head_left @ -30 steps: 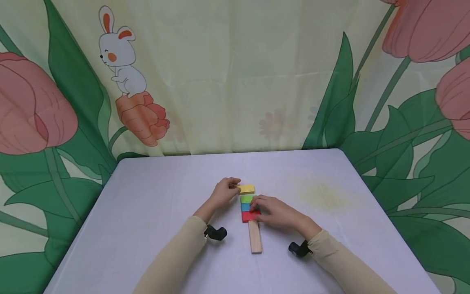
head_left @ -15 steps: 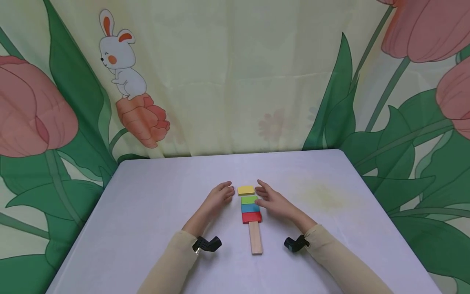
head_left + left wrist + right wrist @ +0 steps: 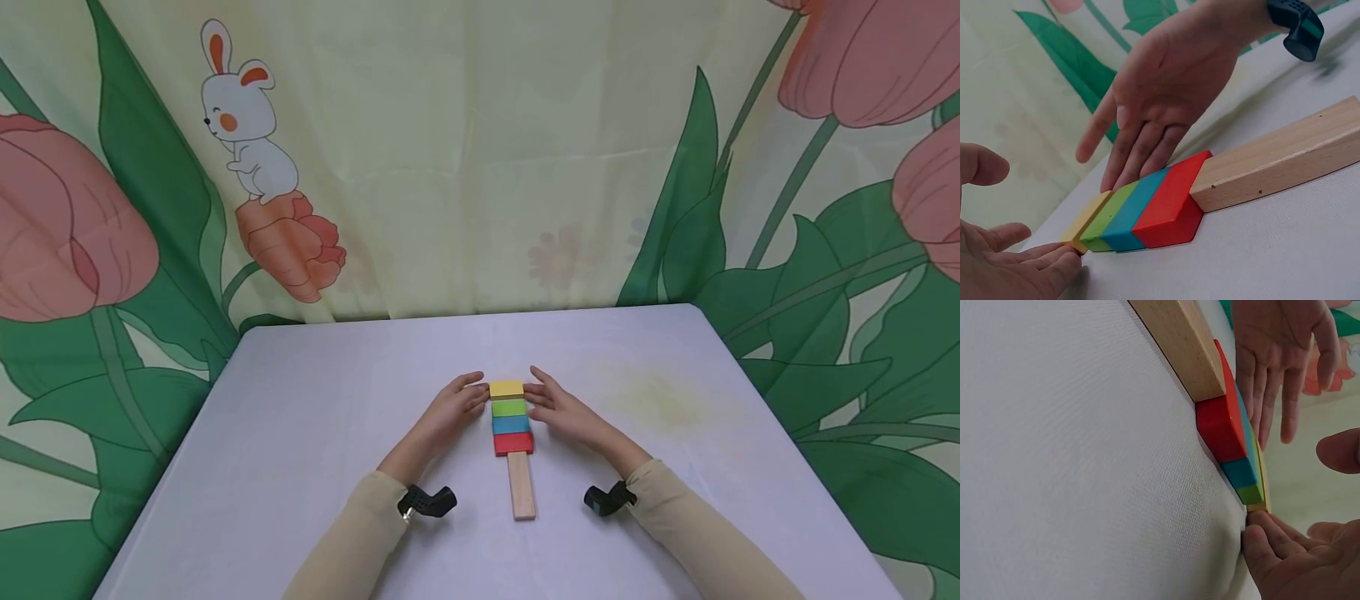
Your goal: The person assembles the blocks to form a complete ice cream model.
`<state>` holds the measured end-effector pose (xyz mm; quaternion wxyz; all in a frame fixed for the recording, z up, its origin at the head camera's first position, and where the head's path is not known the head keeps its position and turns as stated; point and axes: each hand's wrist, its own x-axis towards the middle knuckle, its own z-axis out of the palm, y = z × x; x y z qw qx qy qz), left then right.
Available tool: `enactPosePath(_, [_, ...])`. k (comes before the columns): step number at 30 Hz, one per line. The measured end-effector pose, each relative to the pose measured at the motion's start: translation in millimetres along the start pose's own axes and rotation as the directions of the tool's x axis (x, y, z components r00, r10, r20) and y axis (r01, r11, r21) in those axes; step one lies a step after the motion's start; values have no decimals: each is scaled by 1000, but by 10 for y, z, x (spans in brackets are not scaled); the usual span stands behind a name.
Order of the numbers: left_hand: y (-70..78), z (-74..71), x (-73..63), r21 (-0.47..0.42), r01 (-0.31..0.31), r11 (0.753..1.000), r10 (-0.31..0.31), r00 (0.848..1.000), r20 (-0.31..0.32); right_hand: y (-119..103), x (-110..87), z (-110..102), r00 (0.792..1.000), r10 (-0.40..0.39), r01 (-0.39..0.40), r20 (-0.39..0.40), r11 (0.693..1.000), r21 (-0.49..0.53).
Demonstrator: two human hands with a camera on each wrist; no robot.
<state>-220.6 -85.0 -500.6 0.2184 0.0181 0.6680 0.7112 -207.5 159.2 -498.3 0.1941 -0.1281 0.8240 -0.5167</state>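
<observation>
Wooden blocks lie in a line on the table. The yellow block is farthest away, followed by the green block, the blue block and the red block. A long plain wood block extends from the red one towards me. With extended fingers, my left hand touches the yellow block's left end. My right hand has its fingertips at the yellow block's right end, fingers also extended. Between yellow and green, the left wrist view shows little or no gap.
A white cloth covers the table, with a faint yellowish stain at the right. Behind it hangs a curtain printed with tulips and a rabbit. Each wrist wears a black camera.
My left hand let go of the yellow block, drew back, then came in against its left end. My right hand moved from the red block to the yellow one, which shifted slightly right.
</observation>
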Motion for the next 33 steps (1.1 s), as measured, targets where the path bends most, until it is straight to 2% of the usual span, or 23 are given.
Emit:
enactPosePath(11, [3, 26, -85, 19, 6, 1000, -6, 1000, 5, -1, -77, 6, 1000, -5, 4, 25, 1000, 1])
enactPosePath(19, [10, 42, -100, 46, -19, 999, 18, 1000, 21, -15, -99, -1, 1000, 11, -11, 25, 1000, 25])
enactPosePath(24, [2, 45, -92, 56, -22, 998, 20, 999, 35, 10, -105, -13, 1000, 19, -19, 22, 1000, 9])
enactPosePath(27, [0, 61, -115, 117, -35, 993, 30, 999, 38, -4, -133, 0, 1000, -3, 1, -22, 998, -58])
enactPosePath(29, [9, 93, -155, 234, -62, 970, 56, 998, 34, -47, -169, 16, 997, -49, 41, -56, 990, -137])
enactPosePath(30, [18, 116, -184, 315, -83, 945, 76, 996, 36, -80, -195, 25, 994, -85, 71, -67, 980, -186])
enactPosePath(31, [34, 146, -223, 410, -116, 905, 107, 993, 45, -118, -225, 33, 990, -124, 104, -70, 965, -241])
enactPosePath(32, [52, 179, -268, 516, -147, 844, 134, 989, 62, -159, -257, 40, 984, -168, 142, -63, 944, -298])
enactPosePath(33, [70, 215, -314, 625, -185, 758, 169, 982, 86, -202, -291, 48, 977, -209, 179, -50, 919, -350])
